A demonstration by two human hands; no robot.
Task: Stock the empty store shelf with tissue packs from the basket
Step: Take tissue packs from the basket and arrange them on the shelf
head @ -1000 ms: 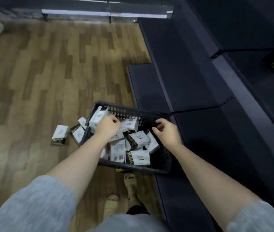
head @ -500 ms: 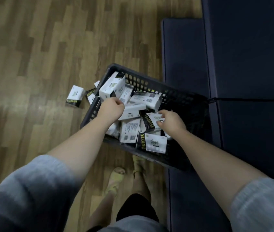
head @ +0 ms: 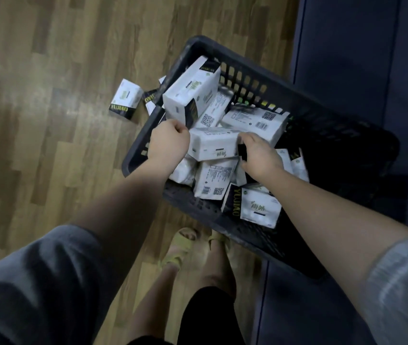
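A black plastic basket [head: 327, 125] sits on the floor against the dark shelf base, filled with several white tissue packs with black ends. Both hands are inside it. My left hand [head: 166, 143] grips the left end of one horizontal tissue pack [head: 212, 145] on top of the pile. My right hand [head: 260, 153] grips the same pack's right, black end. Another pack [head: 193, 92] leans upright against the basket's left rim just above my left hand. The shelf boards themselves are out of view.
Loose tissue packs [head: 124, 99] lie on the wooden floor [head: 48, 120] left of the basket. The dark shelf unit's base [head: 347, 51] runs along the right. My feet in yellow sandals [head: 180, 247] stand just below the basket.
The view has tilted down and closer to the basket. My right hand moved left across the pile onto the pack that my left hand holds; both now grip its ends.
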